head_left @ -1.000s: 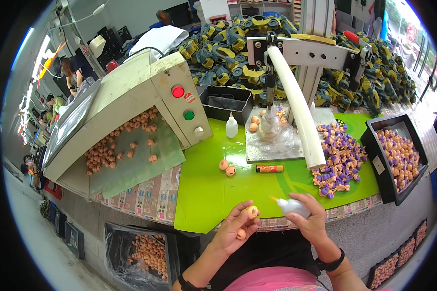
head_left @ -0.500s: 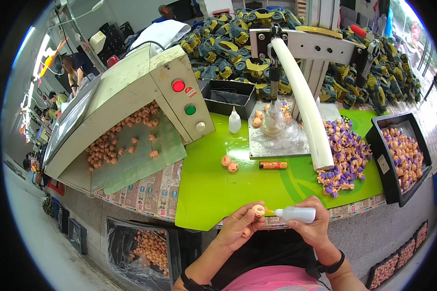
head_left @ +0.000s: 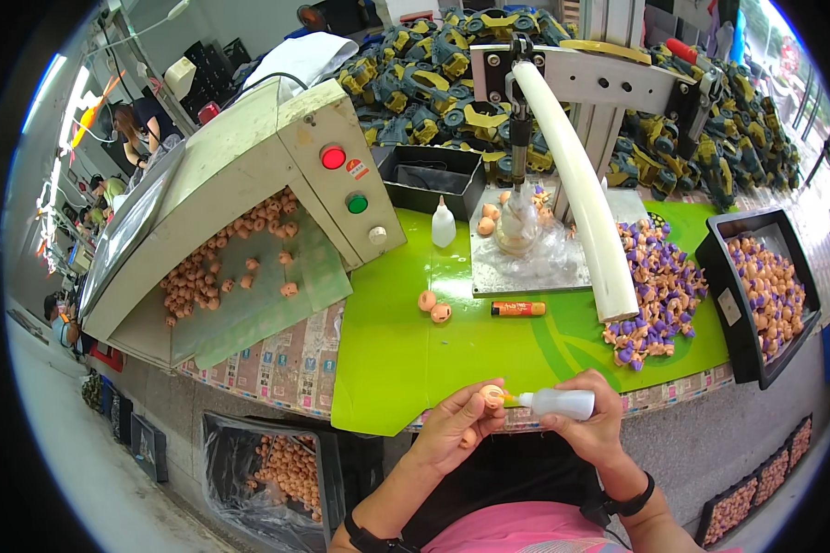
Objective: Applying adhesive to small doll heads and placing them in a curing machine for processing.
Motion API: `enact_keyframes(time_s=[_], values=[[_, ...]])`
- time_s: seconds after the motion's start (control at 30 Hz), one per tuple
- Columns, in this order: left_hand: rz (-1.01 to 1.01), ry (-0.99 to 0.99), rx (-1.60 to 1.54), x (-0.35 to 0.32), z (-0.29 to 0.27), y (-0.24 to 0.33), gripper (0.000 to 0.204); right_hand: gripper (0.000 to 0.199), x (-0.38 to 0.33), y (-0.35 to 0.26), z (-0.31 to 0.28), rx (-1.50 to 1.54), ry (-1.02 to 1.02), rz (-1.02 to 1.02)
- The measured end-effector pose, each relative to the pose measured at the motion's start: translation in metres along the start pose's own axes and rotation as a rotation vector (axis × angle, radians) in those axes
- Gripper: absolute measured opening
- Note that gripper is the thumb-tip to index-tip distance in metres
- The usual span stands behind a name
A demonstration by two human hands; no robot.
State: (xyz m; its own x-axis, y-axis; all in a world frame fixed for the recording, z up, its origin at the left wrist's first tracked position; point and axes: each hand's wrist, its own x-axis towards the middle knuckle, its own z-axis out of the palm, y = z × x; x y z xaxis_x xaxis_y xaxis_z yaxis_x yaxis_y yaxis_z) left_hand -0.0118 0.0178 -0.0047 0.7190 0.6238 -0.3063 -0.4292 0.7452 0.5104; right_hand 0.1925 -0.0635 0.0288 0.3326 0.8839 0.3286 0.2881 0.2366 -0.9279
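Between the fingertips of my left hand (head_left: 454,426) is a small peach-coloured doll head (head_left: 492,396) with an opening in it. A second peach head (head_left: 468,438) is tucked lower in the same hand. My right hand (head_left: 592,419) grips a translucent white squeeze bottle (head_left: 563,404), tilted on its side, its thin nozzle pointing left. The yellowish nozzle tip meets the held head at its right side; whether it reaches inside cannot be told. Beyond my hands, a few loose doll heads (head_left: 441,313) and an orange glue-stick-like tube (head_left: 517,309) lie on the green mat (head_left: 387,369).
A beige machine (head_left: 314,124) with doll heads inside stands left. A press with a white curved tube (head_left: 576,184) rises at centre. Purple-and-peach parts (head_left: 659,295) are heaped right, beside a black bin (head_left: 742,346). Another white bottle (head_left: 444,224) stands behind. A lined crate (head_left: 327,479) sits below left.
The squeeze bottle has moved slightly left and up with my right hand, its nozzle closer to the doll head. My left hand is nearly still.
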Motion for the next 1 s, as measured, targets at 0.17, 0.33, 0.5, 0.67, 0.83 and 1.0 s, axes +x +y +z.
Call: enact_keyframes(time_s=[0.17,0.33,0.5,0.67,0.83,1.0], values=[[0.010,-0.013,-0.002,0.000,-0.001,-0.001,0.039,0.036,0.001,-0.002,-0.002,-0.045,0.028,-0.003],[0.009,-0.008,-0.008,-0.001,0.000,0.000,0.038,0.035,0.000,-0.005,-0.009,-0.099,0.007,-0.040],[0.022,-0.020,-0.022,-0.001,0.000,0.000,0.037,0.035,-0.002,-0.007,-0.011,-0.130,-0.012,-0.070],[0.042,-0.006,-0.017,-0.004,0.003,0.002,0.035,0.031,0.002,0.003,0.000,-0.026,0.165,0.020],[0.133,0.008,0.032,-0.009,0.003,0.007,0.040,0.038,0.027,0.018,0.009,-0.215,0.033,-0.029],[0.155,0.003,0.062,-0.010,0.006,0.006,0.039,0.035,0.036,0.034,0.022,-0.156,0.006,-0.017]])
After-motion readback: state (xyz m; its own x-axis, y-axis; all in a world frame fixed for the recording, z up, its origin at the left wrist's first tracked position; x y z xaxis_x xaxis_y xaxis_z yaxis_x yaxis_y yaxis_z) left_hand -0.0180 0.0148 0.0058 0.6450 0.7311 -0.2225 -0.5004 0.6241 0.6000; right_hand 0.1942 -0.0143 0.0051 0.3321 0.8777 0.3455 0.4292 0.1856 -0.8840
